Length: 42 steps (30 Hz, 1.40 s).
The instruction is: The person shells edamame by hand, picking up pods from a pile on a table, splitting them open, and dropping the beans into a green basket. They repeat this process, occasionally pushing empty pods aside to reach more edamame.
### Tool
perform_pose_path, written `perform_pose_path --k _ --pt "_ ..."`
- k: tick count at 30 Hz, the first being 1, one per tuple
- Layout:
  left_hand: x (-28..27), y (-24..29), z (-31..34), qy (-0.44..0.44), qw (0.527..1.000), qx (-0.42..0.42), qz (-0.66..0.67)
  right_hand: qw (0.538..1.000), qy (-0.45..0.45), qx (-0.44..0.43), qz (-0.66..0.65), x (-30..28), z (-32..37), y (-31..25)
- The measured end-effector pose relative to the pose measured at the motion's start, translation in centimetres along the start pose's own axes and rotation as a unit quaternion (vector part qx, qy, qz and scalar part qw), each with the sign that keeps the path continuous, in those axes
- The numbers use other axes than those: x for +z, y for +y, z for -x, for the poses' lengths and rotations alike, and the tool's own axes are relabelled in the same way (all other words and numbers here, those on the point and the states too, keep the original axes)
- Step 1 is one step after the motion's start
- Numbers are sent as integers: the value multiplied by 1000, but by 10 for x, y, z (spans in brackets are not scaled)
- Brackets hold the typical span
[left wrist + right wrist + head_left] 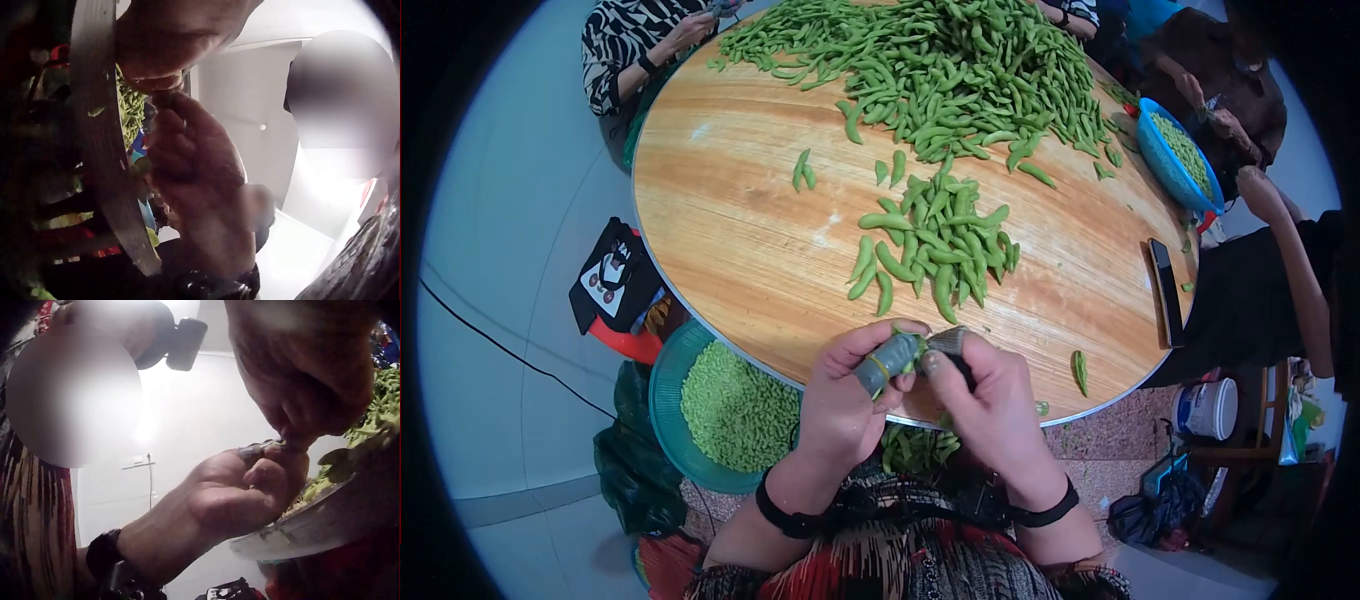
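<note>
My left hand (pixel 840 400) and right hand (pixel 992 400) are curled, pinching one pod (pixel 909 345) between them. I judge I'm mid-shelling; next it needs splitting so the beans reach the basin (pixel 662 380) left of my hands. Just beyond lies a small pile (pixel 935 245), with the heap (pixel 940 70) farther.

I count two hands of mine, the left hand (pixel 840 400) and the right hand (pixel 990 400), pinching one pod (pixel 908 345) between them. There is one table (pixel 730 230) with two heaps of pods on it, a big heap (pixel 940 70) and a small heap (pixel 940 245), plus one loose pair (pixel 802 170) and one lone pod (pixel 1080 371). I see two basins of beans, a teal basin (pixel 662 400) and a blue basin (pixel 1160 160), one phone (pixel 1166 292) and one bucket (pixel 1208 408).
</note>
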<state>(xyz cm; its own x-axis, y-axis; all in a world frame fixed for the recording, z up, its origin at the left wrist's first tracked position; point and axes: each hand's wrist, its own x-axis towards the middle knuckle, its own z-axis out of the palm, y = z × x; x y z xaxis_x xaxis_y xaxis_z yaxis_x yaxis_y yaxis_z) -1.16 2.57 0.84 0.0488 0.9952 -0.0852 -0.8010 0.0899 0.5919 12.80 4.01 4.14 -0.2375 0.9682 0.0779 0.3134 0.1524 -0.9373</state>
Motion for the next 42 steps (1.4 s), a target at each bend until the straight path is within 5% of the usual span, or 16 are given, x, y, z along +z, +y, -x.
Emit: perform_pose_path --k 7,10,13,15,20,22,24,26,30,33,37,42 --pt "-13 19 3 17 992 122 -16 972 -71 -70 211 -8 -25 -28" --pt "-19 33 5 60 985 80 -142 943 -47 -141 297 -8 -51 -31" --pt "-20 33 9 -18 966 84 -244 814 -128 -196 531 3 -70 -22" --pt "-14 41 15 -70 941 -39 -330 812 -146 -199 529 3 -72 -19" --pt "-15 37 15 -33 971 -38 -233 822 -199 -165 508 -11 -67 -25" --pt "-6 31 11 -6 985 -17 -171 929 -126 -139 320 -18 -60 -26" --pt "10 26 6 67 993 39 -89 986 -127 -79 78 -19 -47 -25" --pt "9 22 5 32 995 29 -87 980 -183 57 -55 -21 -35 -22" --pt "-3 8 2 -19 997 43 -62 968 -180 122 -126 -23 -22 -25" --pt "1 5 4 29 991 97 -87 921 -231 234 -211 -26 -14 -26" --pt "0 2 -1 9 988 120 -102 851 -261 260 -374 -33 -12 -17" --pt "-2 1 0 12 974 111 -199 885 -229 241 -327 -29 -10 -9"
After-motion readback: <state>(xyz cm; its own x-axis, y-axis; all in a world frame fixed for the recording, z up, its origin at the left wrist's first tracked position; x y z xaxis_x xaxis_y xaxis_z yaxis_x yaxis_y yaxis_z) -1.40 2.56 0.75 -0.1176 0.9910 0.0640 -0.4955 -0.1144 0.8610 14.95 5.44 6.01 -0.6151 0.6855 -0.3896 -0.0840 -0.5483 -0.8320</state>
